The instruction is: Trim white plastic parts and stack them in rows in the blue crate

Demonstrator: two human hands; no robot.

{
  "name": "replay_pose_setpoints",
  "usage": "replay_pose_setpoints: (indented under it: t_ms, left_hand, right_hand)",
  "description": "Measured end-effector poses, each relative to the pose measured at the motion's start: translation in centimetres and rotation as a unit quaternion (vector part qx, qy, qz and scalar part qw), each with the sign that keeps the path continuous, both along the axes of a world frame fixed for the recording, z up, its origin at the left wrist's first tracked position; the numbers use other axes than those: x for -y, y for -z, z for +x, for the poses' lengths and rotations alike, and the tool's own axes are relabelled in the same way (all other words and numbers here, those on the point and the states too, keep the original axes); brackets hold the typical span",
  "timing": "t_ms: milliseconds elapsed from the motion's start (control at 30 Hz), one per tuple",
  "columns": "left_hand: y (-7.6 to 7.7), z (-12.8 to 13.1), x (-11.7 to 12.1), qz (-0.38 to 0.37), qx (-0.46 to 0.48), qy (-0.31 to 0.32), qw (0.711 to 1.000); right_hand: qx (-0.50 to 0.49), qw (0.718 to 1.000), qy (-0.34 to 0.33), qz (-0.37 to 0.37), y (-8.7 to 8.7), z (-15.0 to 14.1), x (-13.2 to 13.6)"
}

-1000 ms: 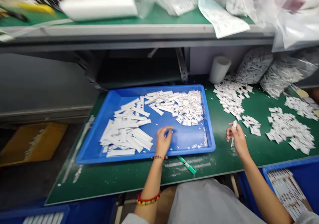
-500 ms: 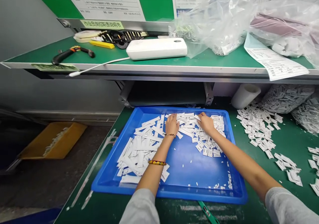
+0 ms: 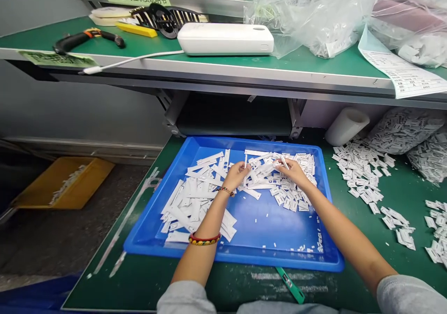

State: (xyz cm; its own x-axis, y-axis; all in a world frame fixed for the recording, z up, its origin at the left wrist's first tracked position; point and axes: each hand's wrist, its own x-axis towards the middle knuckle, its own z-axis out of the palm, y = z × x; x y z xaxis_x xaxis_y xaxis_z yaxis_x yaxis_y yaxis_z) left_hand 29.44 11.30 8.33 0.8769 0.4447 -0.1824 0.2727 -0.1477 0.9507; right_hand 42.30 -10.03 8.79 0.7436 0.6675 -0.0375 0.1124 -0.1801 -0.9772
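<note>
My left hand is over the far middle of a blue tray, its fingers pinched on a thin white plastic strip that stands edge-on. To its right, my right hand grips another white plastic strip, held at a slant. Between and below the hands lie more loose strips. Long flat white strips fill the tray's left side. A heap of small white plastic pieces with slots lies under my right wrist. Tiny white scraps dot the tray's floor.
On the green table to the right are small white pieces and filled clear bags. A white roll stands behind. The shelf above holds pliers, a white power bank and plastic bags. A green cutter lies near the front edge.
Both hands have risen from the pile, each now with a strip between the fingers. Earlier they reached down onto the strips. The camera view has tipped downward.
</note>
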Motion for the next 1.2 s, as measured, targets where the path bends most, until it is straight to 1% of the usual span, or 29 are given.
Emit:
replay_pose_setpoints:
  t_ms: [100,167,233,300,433,533,667,800,900,1000,1100,1200]
  left_hand:
    - [-0.7,0.2,0.9,-0.097,0.016,0.019,0.995]
    - [-1.2,0.2,1.5,-0.161,0.022,0.040,0.986]
    - [-1.7,0.1,2.0,-0.214,0.028,0.060,0.975]
    - [-2.1,0.0,2.3,-0.253,0.035,0.071,0.964]
    - [-2.5,0.0,2.6,-0.311,0.042,0.066,0.947]
    - [-2.6,0.3,2.9,-0.360,0.049,0.061,0.930]
    - [-2.6,0.8,3.7,-0.426,0.072,0.041,0.901]
    - [-2.4,1.2,4.2,-0.455,0.068,0.027,0.887]
    - [-2.2,1.4,4.3,-0.456,0.064,0.018,0.887]
    - [-2.0,1.4,4.4,-0.448,0.064,0.004,0.892]
    - [-1.9,1.3,4.3,-0.437,0.070,-0.015,0.897]
    - [-1.9,1.1,3.9,-0.427,0.089,-0.049,0.898]
  right_hand:
    - [-0.051,0.999,0.009,0.010,0.3,-0.4,0.0]
    - [-0.100,0.994,-0.004,0.037,0.2,-0.7,0.0]
    - [-0.143,0.987,-0.027,0.073,-0.2,-1.1,0.0]
    - [-0.158,0.982,-0.048,0.095,-0.8,-1.8,0.0]
    - [-0.140,0.983,-0.066,0.095,-1.9,-2.9,-0.1]
    - [-0.154,0.982,-0.064,0.090,-1.9,-3.0,-0.2]
    - [-0.183,0.975,-0.074,0.106,-1.8,-3.1,-0.2]
    - [-0.212,0.966,-0.092,0.112,-2.3,-3.6,-0.2]
    - [-0.195,0.967,-0.133,0.099,-2.4,-3.9,-0.2]
    - [-0.188,0.964,-0.169,0.078,-2.0,-4.0,-0.2]
    - [-0.222,0.956,-0.180,0.070,-1.5,-4.0,-0.3]
    - [-0.264,0.943,-0.187,0.081,-1.4,-4.0,-0.4]
